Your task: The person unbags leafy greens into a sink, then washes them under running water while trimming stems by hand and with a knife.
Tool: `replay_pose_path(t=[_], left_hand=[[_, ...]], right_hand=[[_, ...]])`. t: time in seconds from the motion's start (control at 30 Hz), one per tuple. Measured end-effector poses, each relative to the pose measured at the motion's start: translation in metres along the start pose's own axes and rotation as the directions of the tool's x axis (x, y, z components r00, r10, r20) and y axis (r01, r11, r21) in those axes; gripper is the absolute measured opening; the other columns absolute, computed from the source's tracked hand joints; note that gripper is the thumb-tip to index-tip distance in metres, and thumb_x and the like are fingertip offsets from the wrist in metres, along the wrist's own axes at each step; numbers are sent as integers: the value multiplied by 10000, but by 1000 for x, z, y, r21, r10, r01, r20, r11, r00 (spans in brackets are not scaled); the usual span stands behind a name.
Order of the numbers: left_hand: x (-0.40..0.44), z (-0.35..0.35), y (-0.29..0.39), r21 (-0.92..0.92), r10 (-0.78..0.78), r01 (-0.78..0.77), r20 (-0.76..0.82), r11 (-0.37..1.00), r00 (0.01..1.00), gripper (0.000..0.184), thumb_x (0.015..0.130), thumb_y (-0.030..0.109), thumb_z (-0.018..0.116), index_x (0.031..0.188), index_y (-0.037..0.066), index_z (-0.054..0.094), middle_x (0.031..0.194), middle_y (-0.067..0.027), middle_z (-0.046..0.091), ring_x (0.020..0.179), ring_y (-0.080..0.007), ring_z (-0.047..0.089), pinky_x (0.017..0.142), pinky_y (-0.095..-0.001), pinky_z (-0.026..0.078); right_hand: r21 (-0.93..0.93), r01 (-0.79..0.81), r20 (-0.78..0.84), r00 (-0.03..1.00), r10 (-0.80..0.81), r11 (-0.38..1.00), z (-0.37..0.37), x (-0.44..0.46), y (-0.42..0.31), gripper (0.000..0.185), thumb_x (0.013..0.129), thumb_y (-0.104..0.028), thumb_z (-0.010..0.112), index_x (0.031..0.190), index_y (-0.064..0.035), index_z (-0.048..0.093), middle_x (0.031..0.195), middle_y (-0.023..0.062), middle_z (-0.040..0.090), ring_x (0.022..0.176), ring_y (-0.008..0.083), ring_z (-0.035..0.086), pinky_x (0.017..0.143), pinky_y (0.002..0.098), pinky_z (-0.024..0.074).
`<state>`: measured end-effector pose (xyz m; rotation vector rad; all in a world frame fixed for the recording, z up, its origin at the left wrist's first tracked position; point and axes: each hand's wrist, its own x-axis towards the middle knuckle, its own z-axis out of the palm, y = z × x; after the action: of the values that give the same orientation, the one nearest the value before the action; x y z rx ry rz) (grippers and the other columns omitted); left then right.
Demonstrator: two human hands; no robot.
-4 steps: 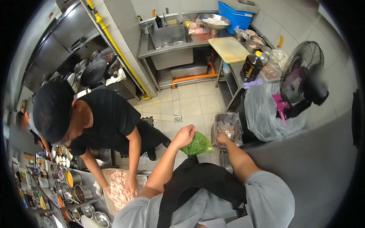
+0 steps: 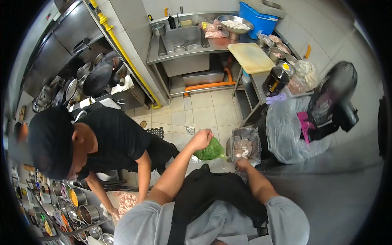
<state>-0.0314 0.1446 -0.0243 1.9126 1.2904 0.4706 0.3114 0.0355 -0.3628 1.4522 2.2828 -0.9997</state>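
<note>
My left hand (image 2: 202, 139) is closed around the top of a clear plastic bag of green leafy vegetables (image 2: 211, 150). The bag hangs below my fingers, left of a see-through plastic container (image 2: 256, 157). That container holds a greyish-pink mass with white bits, probably raw meat (image 2: 243, 148). At its near edge is my right hand (image 2: 242, 164), fingers curled at the rim. The fingertips are too small to make out fully.
A co-worker (image 2: 110, 139) at left bends over a tray of raw meat (image 2: 126, 201). Right of the container stand a grey plastic bag (image 2: 281, 126) and a fan (image 2: 332, 92). Ahead are a cutting board (image 2: 251, 57), a sink (image 2: 183, 40) and a blue cooler (image 2: 258, 20).
My right hand has shifted toward me, from the container's left side to its near edge. The view has tilted slightly, and the co-worker leans lower. My left hand keeps its bag.
</note>
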Motion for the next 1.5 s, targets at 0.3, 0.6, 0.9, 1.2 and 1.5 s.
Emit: replay_pose_path(t=[0.3, 0.6, 0.9, 1.2, 1.5], left_hand=[[216, -36, -156, 138, -196, 182, 96, 974, 976, 428, 869, 377, 645, 878, -47, 703, 918, -278, 685, 906, -432, 660, 841, -469, 530], [298, -121, -265, 467, -500, 434, 21, 770, 866, 484, 789, 328, 761, 1087, -39, 653, 1077, -259, 682, 1037, -402, 654, 918, -453, 528], [339, -345, -183, 219, -368, 469, -381, 855, 848, 252, 832, 262, 731, 887, 15, 738, 808, -232, 681, 777, -396, 675, 703, -449, 533], [458, -486, -182, -46, -284, 322, -603, 945, 746, 218, 845, 201, 757, 894, -10, 728, 840, -186, 706, 746, -313, 695, 679, -364, 522], [577, -544, -236, -91, -301, 316, -630, 944, 716, 188, 852, 154, 761, 897, -23, 714, 742, -106, 654, 624, -179, 575, 605, -290, 455]], right_hand=[[428, -510, 185, 858, 480, 746, 56, -11, 44, 293, 718, -208, 723, 960, -43, 738, 923, 219, 707, 844, 370, 693, 707, 444, 542], [352, -429, 252, 899, 357, 832, -80, 137, 94, 291, 780, -221, 663, 989, -29, 728, 944, 229, 704, 856, 365, 691, 700, 450, 541], [401, -155, -16, 984, 175, 903, -531, 400, 72, 345, 965, -309, 536, 1112, -27, 671, 886, 102, 703, 775, 200, 656, 748, 342, 524], [747, 167, -351, 921, 169, 643, -789, 608, -25, 331, 992, -331, 566, 1133, -46, 662, 925, 29, 683, 803, 136, 652, 746, 277, 519], [921, -116, -83, 875, 477, 372, -772, 808, 44, 245, 940, -230, 583, 1078, -43, 658, 913, 31, 651, 749, 133, 616, 675, 278, 518]])
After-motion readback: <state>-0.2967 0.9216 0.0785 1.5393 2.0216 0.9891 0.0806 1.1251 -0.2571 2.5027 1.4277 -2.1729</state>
